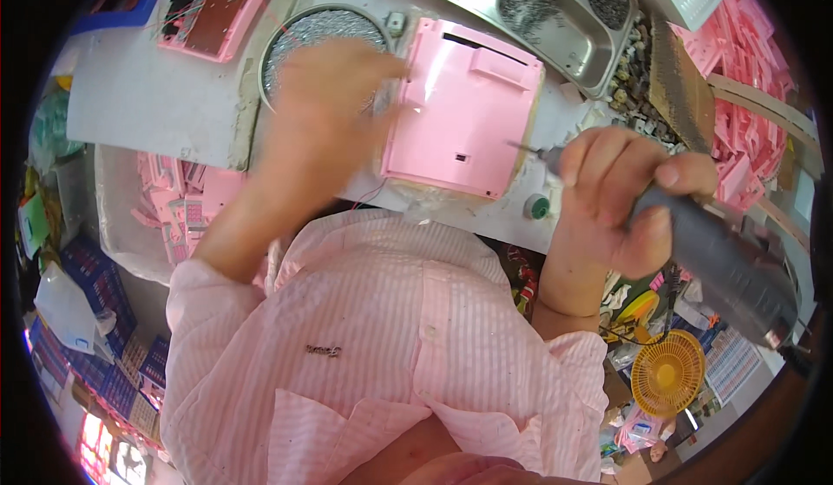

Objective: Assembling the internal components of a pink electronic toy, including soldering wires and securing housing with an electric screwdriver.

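Observation:
A pink plastic casing lies flat on the workbench in front of me, with a long slot along its far edge. My right hand is wrapped around a dark grey electric screwdriver. Its thin bit points left, over the casing's right part; whether it touches is unclear. Blurred by motion, my left hand is over a round metal bowl of small silvery screws, its fingers reaching toward the casing's left edge. What those fingers hold, if anything, cannot be made out.
A compartmented steel tray holding dark small parts sits behind the casing. A small green round object lies near the bench's front edge. Another pink casing with a brown board lies far left. Pink parts are heaped at right.

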Available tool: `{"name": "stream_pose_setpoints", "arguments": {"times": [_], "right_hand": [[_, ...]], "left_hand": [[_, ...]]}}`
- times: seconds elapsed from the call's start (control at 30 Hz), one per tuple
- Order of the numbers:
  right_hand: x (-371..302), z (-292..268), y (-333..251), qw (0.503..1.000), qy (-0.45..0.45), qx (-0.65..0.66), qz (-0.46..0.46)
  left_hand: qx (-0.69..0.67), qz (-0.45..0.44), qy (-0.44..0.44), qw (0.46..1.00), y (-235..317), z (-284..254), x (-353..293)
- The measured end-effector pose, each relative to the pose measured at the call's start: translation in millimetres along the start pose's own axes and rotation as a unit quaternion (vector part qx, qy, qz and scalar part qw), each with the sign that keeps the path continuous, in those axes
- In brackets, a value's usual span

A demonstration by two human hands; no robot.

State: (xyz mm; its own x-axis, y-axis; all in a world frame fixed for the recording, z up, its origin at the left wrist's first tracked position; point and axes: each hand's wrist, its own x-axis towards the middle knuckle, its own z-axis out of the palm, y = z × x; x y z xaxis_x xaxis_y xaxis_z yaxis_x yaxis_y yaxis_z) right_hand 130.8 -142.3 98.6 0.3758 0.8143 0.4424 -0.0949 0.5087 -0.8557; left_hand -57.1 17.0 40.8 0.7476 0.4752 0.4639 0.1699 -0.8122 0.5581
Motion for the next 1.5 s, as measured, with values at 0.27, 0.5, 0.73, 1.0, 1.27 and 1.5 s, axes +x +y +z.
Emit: {"name": "stream_pose_setpoints", "arguments": {"times": [0.27, 0.5, 0.73, 1.0, 1.27, 1.5], "right_hand": [[38, -58, 51, 0.993, 0.081, -0.063, -0.052], [44, -65, 73, 0.996, 0.064, -0.062, -0.022], [52, -55, 64, 0.997, 0.044, -0.056, -0.012], [61, 21, 22, 0.99, -0.107, 0.059, 0.067], [65, 38, 58, 0.993, -0.1, 0.043, 0.039], [88, 21, 121, 1.0, -0.019, 0.007, -0.008]], "left_hand": [[0.107, -0.042, -0.103, 0.988, -45, -15, -14], [0.119, -0.045, -0.109, 0.986, -57, -14, -12], [0.032, -0.019, -0.04, 0.999, -28, -11, -2], [-0.159, -0.027, -0.018, 0.987, -8, 19, 8], [-0.064, -0.062, 0.021, 0.996, -23, 9, -3], [0.1, -0.078, -0.129, 0.983, -51, -18, -35]]}}
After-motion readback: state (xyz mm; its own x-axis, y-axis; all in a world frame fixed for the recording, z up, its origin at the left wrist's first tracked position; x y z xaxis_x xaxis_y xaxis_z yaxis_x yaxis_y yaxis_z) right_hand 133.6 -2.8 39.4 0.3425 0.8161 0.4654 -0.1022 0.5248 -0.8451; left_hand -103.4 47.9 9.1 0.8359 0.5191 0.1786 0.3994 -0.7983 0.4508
